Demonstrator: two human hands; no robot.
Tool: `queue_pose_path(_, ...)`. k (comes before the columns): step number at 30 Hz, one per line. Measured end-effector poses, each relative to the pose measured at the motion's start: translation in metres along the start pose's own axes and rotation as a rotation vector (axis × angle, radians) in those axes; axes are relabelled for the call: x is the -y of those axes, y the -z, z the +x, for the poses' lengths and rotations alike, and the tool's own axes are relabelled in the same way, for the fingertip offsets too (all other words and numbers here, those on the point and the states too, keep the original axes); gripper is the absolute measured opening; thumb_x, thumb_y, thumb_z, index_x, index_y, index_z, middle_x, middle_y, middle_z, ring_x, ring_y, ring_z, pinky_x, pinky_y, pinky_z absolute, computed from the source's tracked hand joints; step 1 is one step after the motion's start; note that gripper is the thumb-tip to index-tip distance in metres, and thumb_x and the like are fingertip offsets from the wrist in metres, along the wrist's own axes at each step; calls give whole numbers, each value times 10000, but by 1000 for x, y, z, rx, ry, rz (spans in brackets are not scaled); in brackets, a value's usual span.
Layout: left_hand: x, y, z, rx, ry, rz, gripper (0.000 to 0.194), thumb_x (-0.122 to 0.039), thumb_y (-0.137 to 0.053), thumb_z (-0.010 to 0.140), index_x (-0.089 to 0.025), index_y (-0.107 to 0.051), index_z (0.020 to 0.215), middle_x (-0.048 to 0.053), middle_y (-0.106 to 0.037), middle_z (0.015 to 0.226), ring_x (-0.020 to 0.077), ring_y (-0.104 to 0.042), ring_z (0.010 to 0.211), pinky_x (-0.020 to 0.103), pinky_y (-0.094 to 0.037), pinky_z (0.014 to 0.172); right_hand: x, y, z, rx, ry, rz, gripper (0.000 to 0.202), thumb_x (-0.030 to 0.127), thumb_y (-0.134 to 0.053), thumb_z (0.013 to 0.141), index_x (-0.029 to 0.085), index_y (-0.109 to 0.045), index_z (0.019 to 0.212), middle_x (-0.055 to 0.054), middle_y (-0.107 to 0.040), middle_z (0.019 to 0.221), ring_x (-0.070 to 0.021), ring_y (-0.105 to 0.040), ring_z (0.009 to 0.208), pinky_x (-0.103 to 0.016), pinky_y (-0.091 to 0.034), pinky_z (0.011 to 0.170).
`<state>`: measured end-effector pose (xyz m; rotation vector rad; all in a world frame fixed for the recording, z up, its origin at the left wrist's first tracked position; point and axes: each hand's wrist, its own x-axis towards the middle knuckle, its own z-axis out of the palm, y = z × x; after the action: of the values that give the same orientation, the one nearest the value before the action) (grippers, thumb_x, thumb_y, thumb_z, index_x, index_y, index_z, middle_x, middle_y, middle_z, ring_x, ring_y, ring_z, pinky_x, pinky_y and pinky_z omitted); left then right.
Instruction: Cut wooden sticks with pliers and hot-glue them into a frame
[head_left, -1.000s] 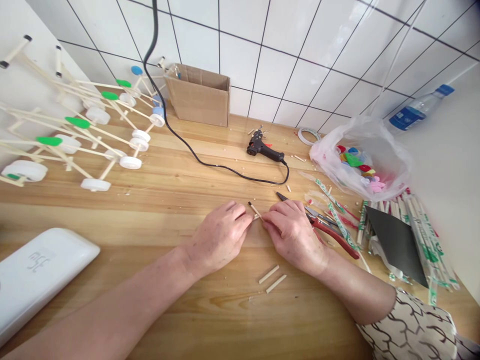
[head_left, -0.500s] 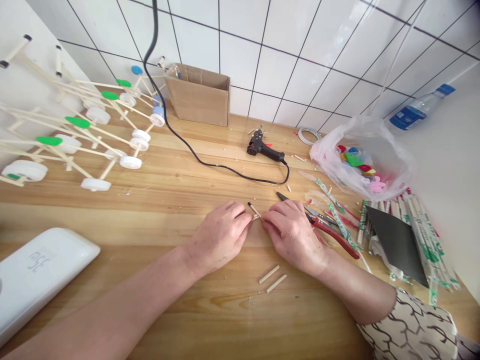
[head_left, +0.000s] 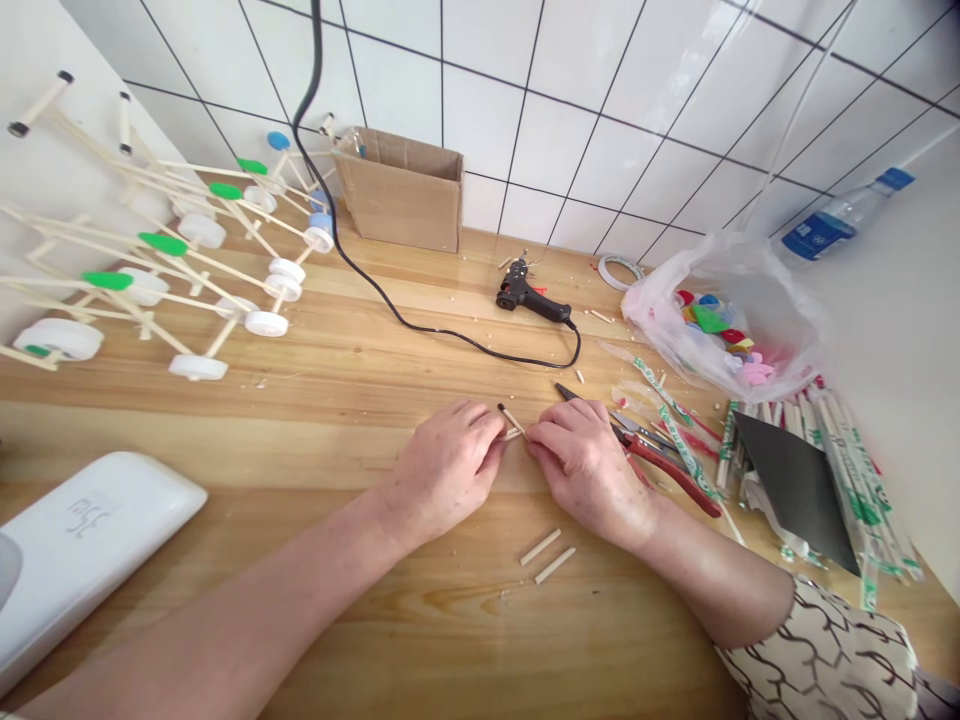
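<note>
Near the middle of the wooden table, my left hand (head_left: 454, 465) pinches a short pale stick (head_left: 514, 433) by its left end. Facing it, my right hand (head_left: 589, 465) is closed at the lower end of another thin stick (head_left: 510, 416), which has a black tip at its upper end. The two sticks meet between my fingertips. Two loose wooden pieces, one (head_left: 540, 547) beside the other (head_left: 555, 566), lie on the table below my hands. Pliers with red handles (head_left: 675, 475) lie partly behind my right hand.
A black glue gun (head_left: 534, 295) lies with its cable (head_left: 420, 328) looping left. Stick frames with white wheels (head_left: 199, 367) stand left, above a white device (head_left: 97, 550). Cardboard box (head_left: 405, 195) behind; plastic bag (head_left: 720, 320), bottle (head_left: 821, 235) and wrapped sticks (head_left: 847, 470) right.
The whole view has shifted slightly, so things sit a little further right. Both hands keep their hold on the sticks, with barely any visible movement.
</note>
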<state>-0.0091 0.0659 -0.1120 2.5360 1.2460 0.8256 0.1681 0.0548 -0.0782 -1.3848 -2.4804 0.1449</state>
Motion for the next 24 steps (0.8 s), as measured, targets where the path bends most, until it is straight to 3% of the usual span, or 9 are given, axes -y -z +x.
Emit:
queue_pose_path(15,2,0,1,9,25,-48,78,-155,-518,842,-176,-557,778,29,-607,771,177,-566,743,291,-457,659,-2,1,-1,11,-25,35,142,137,-534,852,172,-666,812,-53,-626,769,-196,-520,795,-335,-353,749)
queue_pose_path(24,4,5,1,-76,88,-216,95,-148,-491,861,-179,-570,818,31,-615,792,163,-564,773,306,-469,720,-7,11,-4,-108,-32,6,197,148,-485,880,173,-660,796,-61,-642,806,-195,-546,795,-352,-358,753)
